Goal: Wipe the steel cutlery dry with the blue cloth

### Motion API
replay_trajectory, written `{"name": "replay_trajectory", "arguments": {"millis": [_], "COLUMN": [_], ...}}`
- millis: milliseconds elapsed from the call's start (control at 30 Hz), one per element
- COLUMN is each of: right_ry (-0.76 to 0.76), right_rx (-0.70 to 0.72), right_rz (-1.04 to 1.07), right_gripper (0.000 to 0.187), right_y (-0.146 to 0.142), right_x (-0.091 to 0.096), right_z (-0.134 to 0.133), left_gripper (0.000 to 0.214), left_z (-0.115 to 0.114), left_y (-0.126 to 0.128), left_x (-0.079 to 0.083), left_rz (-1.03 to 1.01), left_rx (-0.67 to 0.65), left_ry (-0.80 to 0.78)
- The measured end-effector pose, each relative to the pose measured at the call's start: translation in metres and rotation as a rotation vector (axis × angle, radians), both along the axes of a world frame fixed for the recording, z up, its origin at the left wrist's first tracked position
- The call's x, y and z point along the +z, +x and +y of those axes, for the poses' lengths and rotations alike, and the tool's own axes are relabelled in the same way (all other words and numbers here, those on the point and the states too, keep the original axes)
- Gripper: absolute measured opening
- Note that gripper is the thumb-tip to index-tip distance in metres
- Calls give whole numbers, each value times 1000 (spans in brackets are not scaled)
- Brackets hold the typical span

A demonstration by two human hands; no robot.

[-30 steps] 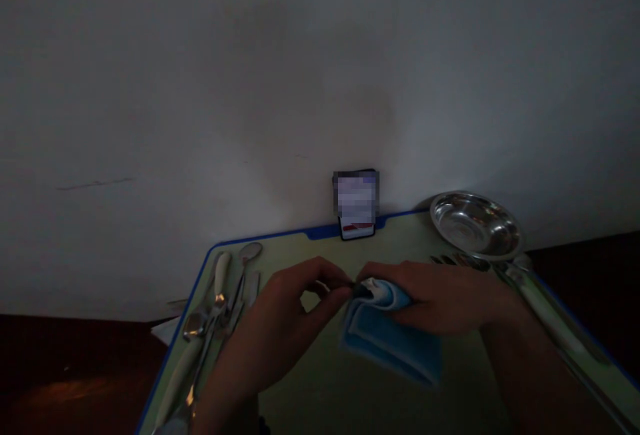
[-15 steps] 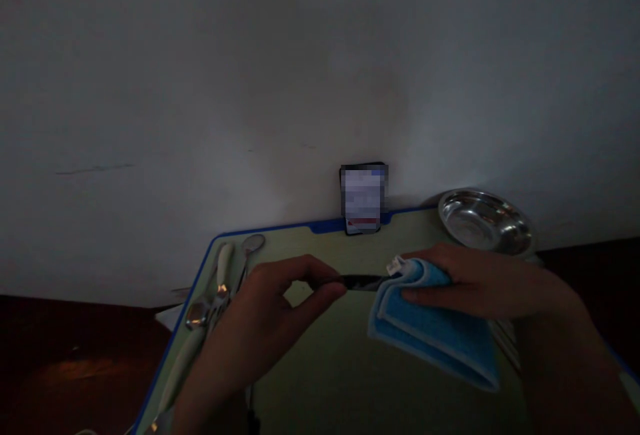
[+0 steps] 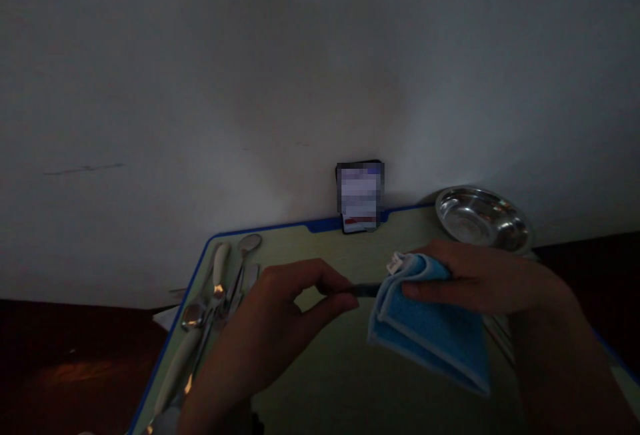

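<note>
My left hand (image 3: 280, 318) pinches the dark handle end of a thin utensil (image 3: 364, 289) between thumb and fingers. The utensil's other end is hidden inside a folded blue cloth (image 3: 430, 328). My right hand (image 3: 480, 278) is closed over the cloth, squeezing it around the utensil. Both hands hover above a pale green table (image 3: 320, 388) with a blue edge.
Several spoons and other cutlery (image 3: 215, 295) lie along the table's left edge. A steel bowl (image 3: 481, 219) sits at the back right. A phone (image 3: 361, 196) leans upright against the white wall at the table's far edge. Dark floor lies on either side.
My right hand with the cloth slid right along the utensil, baring its dark shaft, then came back a little to the left. My left hand has kept its pinch.
</note>
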State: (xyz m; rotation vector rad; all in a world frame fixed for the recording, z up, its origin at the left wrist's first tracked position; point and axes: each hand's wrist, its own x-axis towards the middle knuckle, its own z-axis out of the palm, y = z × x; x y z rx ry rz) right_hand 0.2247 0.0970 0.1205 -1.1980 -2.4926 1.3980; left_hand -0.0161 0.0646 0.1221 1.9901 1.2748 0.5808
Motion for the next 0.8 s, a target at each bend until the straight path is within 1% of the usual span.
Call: {"name": "replay_trajectory", "arguments": {"millis": [200, 467, 667, 800], "right_ry": [41, 65, 30, 24], "right_rx": [-5, -19, -11, -12], "right_rz": [26, 22, 7, -4], "right_gripper": [31, 31, 36, 40], "right_y": [-4, -7, -11, -12], "right_x": [0, -1, 2, 0], "right_z": [-1, -2, -1, -1], "left_gripper": [8, 8, 6, 6], "left_z": [-4, -5, -4, -4], "left_y": [-2, 5, 12, 13], "left_x": [2, 3, 2, 1], "left_rz": [-14, -8, -22, -18], "left_rx": [5, 1, -43, -43], "left_ry": [32, 11, 9, 27]}}
